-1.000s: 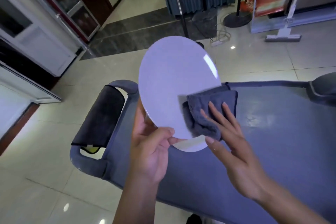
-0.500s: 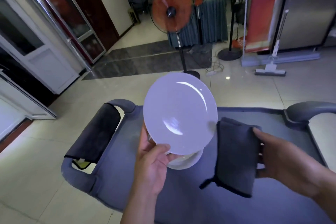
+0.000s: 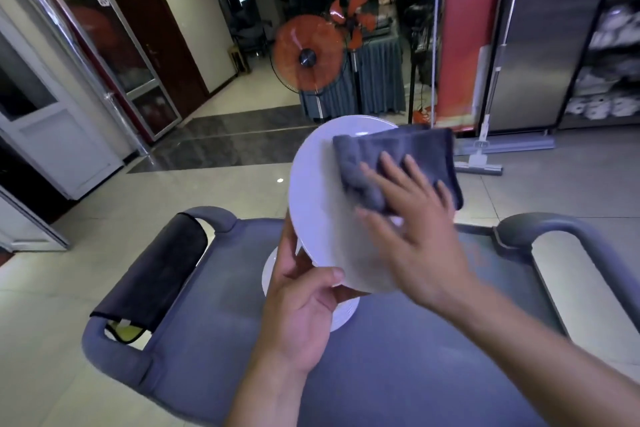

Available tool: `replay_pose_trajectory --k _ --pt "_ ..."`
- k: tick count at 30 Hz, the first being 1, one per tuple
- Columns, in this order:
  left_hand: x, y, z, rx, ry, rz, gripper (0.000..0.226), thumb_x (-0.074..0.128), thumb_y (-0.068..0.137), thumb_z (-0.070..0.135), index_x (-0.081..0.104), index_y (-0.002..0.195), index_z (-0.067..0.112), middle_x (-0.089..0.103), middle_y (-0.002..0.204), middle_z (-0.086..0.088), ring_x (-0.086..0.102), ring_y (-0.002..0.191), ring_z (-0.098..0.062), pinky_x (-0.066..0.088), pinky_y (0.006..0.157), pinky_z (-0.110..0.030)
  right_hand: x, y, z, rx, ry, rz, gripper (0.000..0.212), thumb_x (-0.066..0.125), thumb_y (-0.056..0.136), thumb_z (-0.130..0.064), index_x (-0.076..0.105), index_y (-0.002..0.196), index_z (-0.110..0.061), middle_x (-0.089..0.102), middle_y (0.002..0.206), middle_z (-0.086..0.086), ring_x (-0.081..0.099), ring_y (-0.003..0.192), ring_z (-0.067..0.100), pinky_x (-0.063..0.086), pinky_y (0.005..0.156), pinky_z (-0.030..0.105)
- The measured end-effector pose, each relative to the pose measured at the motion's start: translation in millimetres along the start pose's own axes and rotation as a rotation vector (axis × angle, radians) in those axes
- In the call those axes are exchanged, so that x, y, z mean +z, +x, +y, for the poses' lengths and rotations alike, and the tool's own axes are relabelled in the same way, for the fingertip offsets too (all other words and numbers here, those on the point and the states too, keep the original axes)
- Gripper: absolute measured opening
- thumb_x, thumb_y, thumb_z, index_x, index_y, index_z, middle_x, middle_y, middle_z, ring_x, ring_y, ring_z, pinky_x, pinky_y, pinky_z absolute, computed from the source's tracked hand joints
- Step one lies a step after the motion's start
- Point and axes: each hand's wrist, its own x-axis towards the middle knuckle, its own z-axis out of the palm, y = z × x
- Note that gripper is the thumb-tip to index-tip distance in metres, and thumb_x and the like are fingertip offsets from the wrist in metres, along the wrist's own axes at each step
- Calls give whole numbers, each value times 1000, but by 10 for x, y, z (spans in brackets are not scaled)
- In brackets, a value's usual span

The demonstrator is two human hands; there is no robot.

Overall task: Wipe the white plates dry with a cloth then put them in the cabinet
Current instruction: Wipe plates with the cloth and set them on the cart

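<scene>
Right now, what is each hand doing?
Left hand: grips the plate by its lower rim.
Right hand: open, fingers pressing the cloth on the plate.

The right hand [image 3: 412, 232] is showing smeared with motion blur, and along with the grey cloth [image 3: 398, 166] it is hiding the white plate's [image 3: 318, 204] face from 1 to 5 o'clock. The left hand [image 3: 304, 308] is covering much of the stack of plates [image 3: 341, 317] on the cart [image 3: 221, 305], so their number is staying unclear. The shelves [image 3: 609, 55] at 2 o'clock are running off the edge, with contents too blurred to identify.
</scene>
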Motion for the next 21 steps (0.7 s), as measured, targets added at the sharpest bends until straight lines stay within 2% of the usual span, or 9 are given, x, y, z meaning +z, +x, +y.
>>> replay_pose_trajectory --k 3,5,7,12,14,16,19,21 --pt "30 -28 97 42 1 32 83 49 74 -10 51 145 32 65 130 -8 66 106 -27 59 75 -47 248 -275 -47 -135 54 -150 61 40 92 -48 31 153 -47 13 165 -19 -4 154 3 -4 123 46" --pt "1 -82 127 52 8 81 83 47 72 -8 54 142 37 66 135 -8 67 110 -30 58 78 -49 334 -464 -12 -191 69 -311 75 42 86 -42 17 156 -47 3 166 -22 -14 152 2 -8 124 46" --pt "-31 -156 111 34 1 133 83 46 71 -7 57 139 39 67 134 -9 69 110 -31 58 77 -50 382 -551 90 -222 24 -367 87 49 81 -32 9 158 -44 1 166 -21 -15 152 3 -6 125 45" --pt "-18 -247 58 2 -10 223 79 35 84 -15 54 143 33 67 133 -15 68 112 -40 59 75 -55 403 -564 353 -305 -86 -299 85 64 84 -23 22 156 -43 33 159 -13 21 151 8 23 122 42" --pt "-10 -256 58 -11 -28 261 75 34 85 -15 57 141 30 67 130 -18 68 110 -41 58 78 -61 392 -552 388 -353 -189 -236 86 77 78 -18 36 152 -38 49 151 -8 42 142 15 41 112 45" --pt "8 -262 49 -29 -18 298 71 37 85 -14 59 137 30 69 125 -18 68 107 -38 58 80 -60 423 -548 396 -375 -232 -144 79 80 73 -6 52 143 -28 61 139 -2 58 128 23 53 99 49" --pt "49 -243 47 -43 43 322 69 42 88 -12 61 135 34 72 115 -12 71 100 -29 61 78 -55 470 -561 405 -397 -224 -26 72 73 66 9 63 133 -17 69 129 4 67 117 28 58 88 49" --pt "63 -215 65 -46 123 341 65 51 90 -7 61 135 40 73 116 -10 73 103 -27 61 81 -51 449 -562 398 -386 -189 -10 66 71 67 9 68 128 -16 71 125 -1 70 111 24 61 81 41"
